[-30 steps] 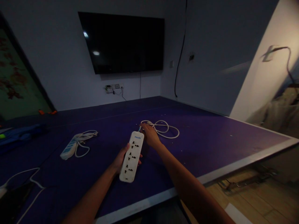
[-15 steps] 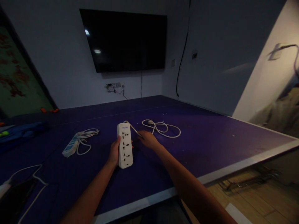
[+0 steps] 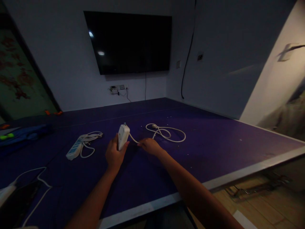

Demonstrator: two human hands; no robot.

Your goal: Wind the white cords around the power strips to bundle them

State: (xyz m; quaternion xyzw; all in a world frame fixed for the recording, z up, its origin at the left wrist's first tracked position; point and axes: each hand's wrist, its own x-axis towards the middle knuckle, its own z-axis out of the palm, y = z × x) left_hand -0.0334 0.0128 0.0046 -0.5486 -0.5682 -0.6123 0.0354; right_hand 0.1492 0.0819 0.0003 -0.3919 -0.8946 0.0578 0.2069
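My left hand is closed around a white power strip, lifted above the purple table and tilted so that its narrow end faces me. The strip's socket face is turned out of sight. A white cord runs from the strip to my right hand, whose fingers pinch it. Beyond that hand the cord lies in loose loops on the table, and a plug rests near the loops' far left end.
Left of my hands lies a second power strip, blue and white, its cord bundled on top. A black device with a white cable is at the near left. Blue cloth sits farther back. The table's pale edge runs close to me.
My left hand has turned the power strip from showing its socket face to end-on. My right hand still pinches the cord, slightly lower. The view has shifted slightly.
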